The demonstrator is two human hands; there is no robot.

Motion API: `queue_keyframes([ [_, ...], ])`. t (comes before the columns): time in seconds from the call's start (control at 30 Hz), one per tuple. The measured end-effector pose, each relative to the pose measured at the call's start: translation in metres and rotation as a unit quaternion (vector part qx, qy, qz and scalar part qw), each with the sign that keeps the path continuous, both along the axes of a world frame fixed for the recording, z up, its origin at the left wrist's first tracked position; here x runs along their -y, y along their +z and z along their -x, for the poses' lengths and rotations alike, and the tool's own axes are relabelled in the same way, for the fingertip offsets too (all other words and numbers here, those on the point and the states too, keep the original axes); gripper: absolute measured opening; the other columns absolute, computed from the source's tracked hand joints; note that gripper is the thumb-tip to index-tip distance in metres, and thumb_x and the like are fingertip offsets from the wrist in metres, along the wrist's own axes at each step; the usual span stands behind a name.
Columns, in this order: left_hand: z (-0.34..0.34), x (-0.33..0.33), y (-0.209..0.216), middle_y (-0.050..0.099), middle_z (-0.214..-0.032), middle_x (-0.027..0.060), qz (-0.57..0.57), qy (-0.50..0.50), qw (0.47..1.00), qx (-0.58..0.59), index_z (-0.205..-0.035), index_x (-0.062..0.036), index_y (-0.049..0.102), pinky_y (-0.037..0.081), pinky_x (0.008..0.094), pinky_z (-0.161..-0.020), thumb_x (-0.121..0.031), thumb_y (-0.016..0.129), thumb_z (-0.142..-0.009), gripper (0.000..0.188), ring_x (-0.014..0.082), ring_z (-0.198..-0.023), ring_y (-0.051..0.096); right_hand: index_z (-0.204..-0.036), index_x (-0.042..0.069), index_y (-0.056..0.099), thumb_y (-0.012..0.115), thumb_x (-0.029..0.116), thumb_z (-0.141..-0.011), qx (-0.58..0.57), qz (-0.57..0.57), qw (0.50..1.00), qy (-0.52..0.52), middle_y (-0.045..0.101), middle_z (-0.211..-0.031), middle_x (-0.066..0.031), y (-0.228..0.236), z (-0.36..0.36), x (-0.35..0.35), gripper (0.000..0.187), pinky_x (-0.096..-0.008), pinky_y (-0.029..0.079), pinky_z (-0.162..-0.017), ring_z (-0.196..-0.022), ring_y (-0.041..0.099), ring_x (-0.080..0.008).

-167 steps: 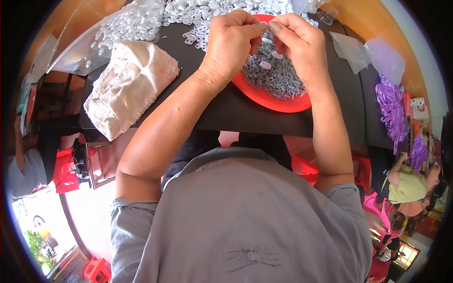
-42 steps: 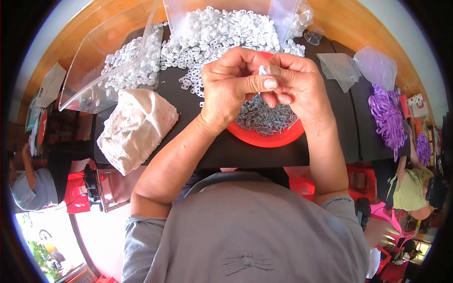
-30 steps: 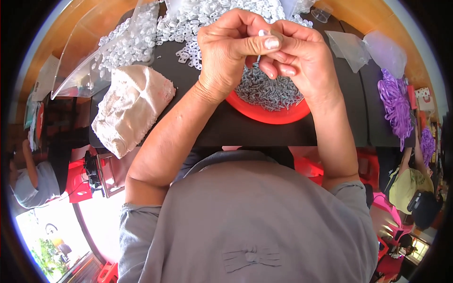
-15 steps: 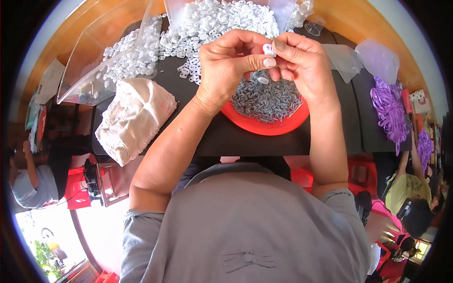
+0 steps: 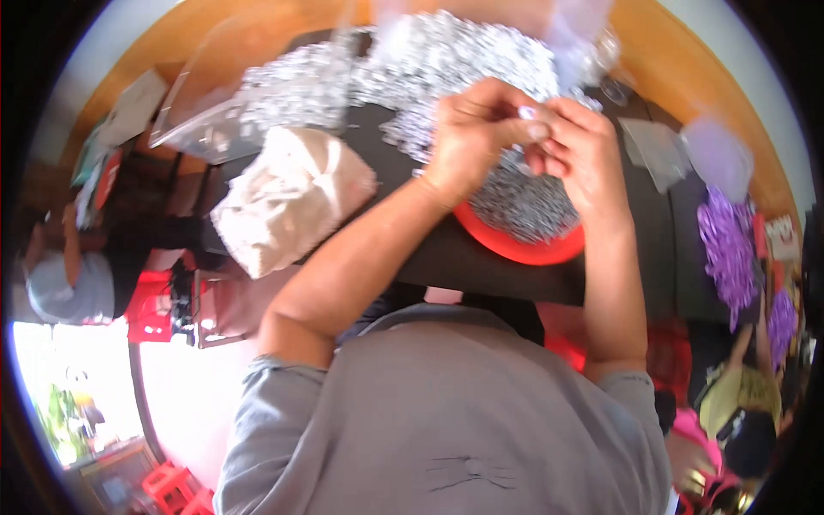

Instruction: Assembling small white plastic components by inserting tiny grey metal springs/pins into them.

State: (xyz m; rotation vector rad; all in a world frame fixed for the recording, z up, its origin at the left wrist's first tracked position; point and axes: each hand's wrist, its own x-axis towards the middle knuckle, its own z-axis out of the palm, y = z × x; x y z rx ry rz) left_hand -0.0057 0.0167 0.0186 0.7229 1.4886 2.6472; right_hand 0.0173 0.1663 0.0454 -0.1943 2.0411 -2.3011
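Above a red bowl (image 5: 521, 250) my two hands meet, fingers pinched together. Between them shows a small white plastic piece (image 5: 526, 112), blurred, with a dark or purplish spot. My left hand (image 5: 475, 133) has thumb and forefinger on it, and the fingertips of my right hand (image 5: 588, 150) press on it from the other side. Whether those fingers also hold a second small part cannot be seen. Many small grey metal parts (image 5: 525, 208), like screws, fill the bowl. Behind my hands lies a big heap of similar white plastic pieces (image 5: 451, 60).
A clear plastic bin (image 5: 193, 129) lies tipped with more white pieces (image 5: 287, 90). Left of my forearm sits a cream cloth bundle (image 5: 296, 193). Purple strips (image 5: 728, 253) hang at the right table edge, near clear plastic bags (image 5: 719, 153). Other people sit at both sides.
The whole view has shifted and tilted, so the table things appear further right and are blurred. My hands remain together, pinching the white piece above the bowl.
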Motion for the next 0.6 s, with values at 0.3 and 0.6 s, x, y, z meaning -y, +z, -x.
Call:
queue_keyframes([
  [0.3, 0.020, 0.097, 0.100, 0.061, -0.068, 0.0051, 0.072, 0.381, 0.918, -0.079, -0.084, 0.0036, 0.066, 0.037, 0.0220, -0.045, 0.000, 0.067, -0.076, 0.009, 0.0094, -0.049, 0.049, -0.093, -0.001, 0.062, 0.061, 0.021, -0.093, -0.066, 0.041, 0.989, -0.122, 0.048, -0.064, 0.0013, -0.008, 0.010, -0.031, 0.021, -0.0206, 0.027, -0.045, -0.054, 0.054, -0.0123],
  [0.6, 0.046, 0.120, 0.042, 0.069, -0.081, 0.0033, 0.402, 0.506, 0.677, -0.352, -0.093, -0.0058, 0.073, 0.050, 0.0257, -0.064, -0.005, 0.077, -0.074, 0.019, 0.0124, -0.070, 0.063, -0.085, 0.004, 0.065, 0.065, 0.016, -0.089, -0.129, -0.254, 0.952, -0.108, 0.051, -0.063, 0.0053, -0.012, 0.008, -0.012, 0.013, -0.0188, 0.032, -0.050, -0.055, 0.044, -0.0021],
])
